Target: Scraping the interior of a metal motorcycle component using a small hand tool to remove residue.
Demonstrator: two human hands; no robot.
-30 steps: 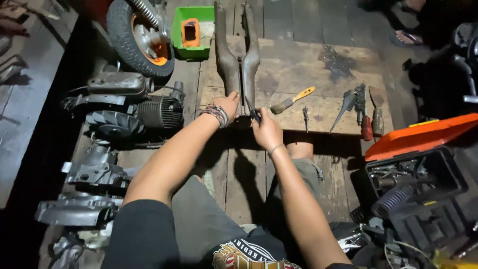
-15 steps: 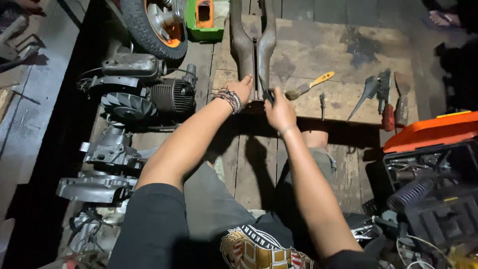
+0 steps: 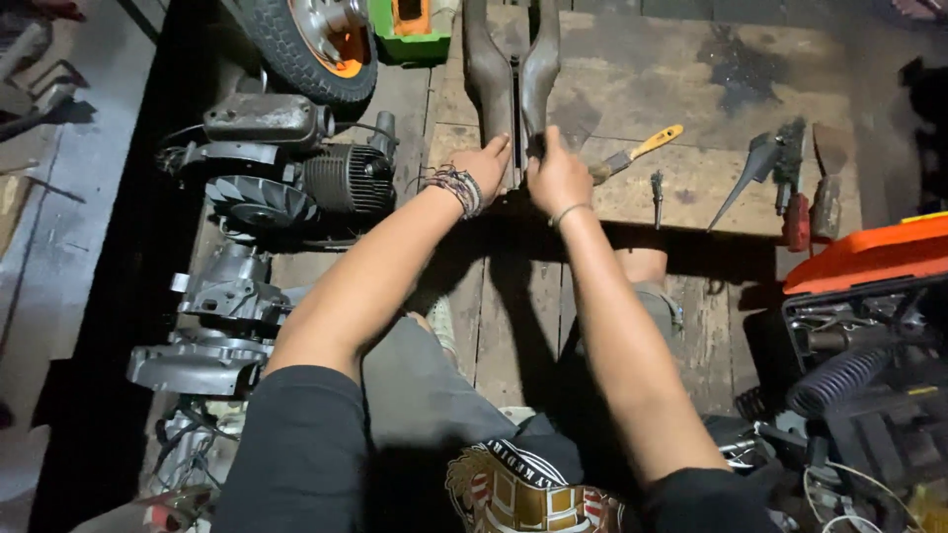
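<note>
A grey forked metal part (image 3: 513, 69) with two curved arms lies on a low wooden board (image 3: 691, 89) in front of me. My left hand (image 3: 486, 163), with braided bands at the wrist, rests on the near end of its left arm. My right hand (image 3: 555, 176), with a thin bracelet, grips the near end of the right arm. A yellow-handled scraper (image 3: 632, 153) lies just right of my right hand, and a small screwdriver (image 3: 657, 195) beyond it.
A small engine with cooling fins (image 3: 286, 178) and other engine castings (image 3: 222, 316) lie at left. A wheel with an orange hub (image 3: 316, 44) and a green box (image 3: 410, 30) sit at the top. Several hand tools (image 3: 790, 178) and an orange-lidded toolbox (image 3: 869, 257) stand at right.
The view has shifted so the scene sits lower and closer. Both hands stay at the near end of the forked part, with the right hand closing more tightly on it.
</note>
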